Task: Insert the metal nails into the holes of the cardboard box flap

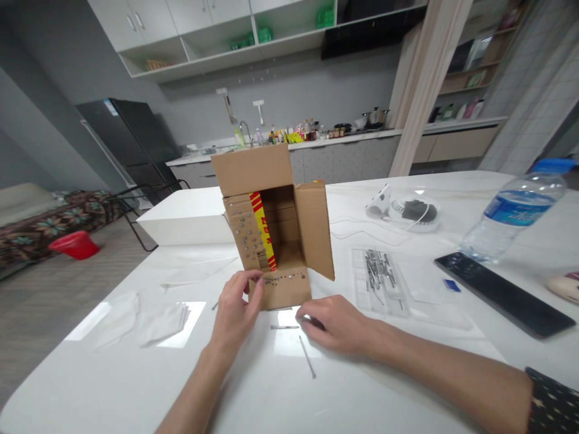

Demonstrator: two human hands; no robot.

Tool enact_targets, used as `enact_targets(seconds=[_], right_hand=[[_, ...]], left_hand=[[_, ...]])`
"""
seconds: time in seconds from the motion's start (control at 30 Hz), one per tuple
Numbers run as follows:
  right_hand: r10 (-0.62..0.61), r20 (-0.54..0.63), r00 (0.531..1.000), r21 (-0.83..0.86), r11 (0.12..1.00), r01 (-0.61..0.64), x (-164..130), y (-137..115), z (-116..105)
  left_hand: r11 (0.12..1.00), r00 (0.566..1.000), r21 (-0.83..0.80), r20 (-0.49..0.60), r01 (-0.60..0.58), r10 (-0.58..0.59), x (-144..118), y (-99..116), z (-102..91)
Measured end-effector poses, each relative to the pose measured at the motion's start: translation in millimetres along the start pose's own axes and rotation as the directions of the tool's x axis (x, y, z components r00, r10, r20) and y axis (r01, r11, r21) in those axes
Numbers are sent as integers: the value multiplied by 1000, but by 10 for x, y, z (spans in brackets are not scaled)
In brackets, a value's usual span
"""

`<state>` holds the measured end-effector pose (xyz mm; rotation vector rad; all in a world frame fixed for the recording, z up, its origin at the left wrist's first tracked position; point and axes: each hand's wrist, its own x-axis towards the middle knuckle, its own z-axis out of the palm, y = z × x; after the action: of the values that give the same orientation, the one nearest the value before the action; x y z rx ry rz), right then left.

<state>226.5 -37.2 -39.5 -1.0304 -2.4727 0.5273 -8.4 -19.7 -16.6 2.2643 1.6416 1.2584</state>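
A brown corrugated cardboard box (271,232), open toward the viewer with its flaps spread and a red-and-yellow tape strip (263,232) down its inner left flap, is stood near the middle of a white glossy table (113,374). Rows of small metal nail heads are seen set into the left flap and the lower front flap.

The left hand (237,310) is placed against the lower front flap of the box, fingertips curled together and touching the cardboard edge; whether anything is pinched between them cannot be told.

The right hand (337,325) is laid palm down on the table just right of the box, fingertips drawn together on the end of a thin steel nail (284,327) lying flat on the tabletop. A second long steel nail (307,357) is lying loose just beside it, nearer the viewer.

Further items on the table:
- a clear plastic tray (382,283) holding more nails, right of the box;
- a clear plastic water bottle with a blue cap (515,211), far right;
- a long black flat bar (502,292) near the bottle;
- folded white tissues (163,322), left;
- a white rectangular box (185,220) behind the carton.
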Motion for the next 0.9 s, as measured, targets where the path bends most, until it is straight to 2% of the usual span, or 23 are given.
enact_targets(seconds=[0.47,0.9], right_hand=[[-12,-32,999,28,1000,13,-2,28,37],[-6,-15,1000,17,1000,7,-7,34,35]], left_hand=[[1000,999,23,-33,-20,21,4,-42,20],[999,997,12,-68,-38,39,14,-74,30]])
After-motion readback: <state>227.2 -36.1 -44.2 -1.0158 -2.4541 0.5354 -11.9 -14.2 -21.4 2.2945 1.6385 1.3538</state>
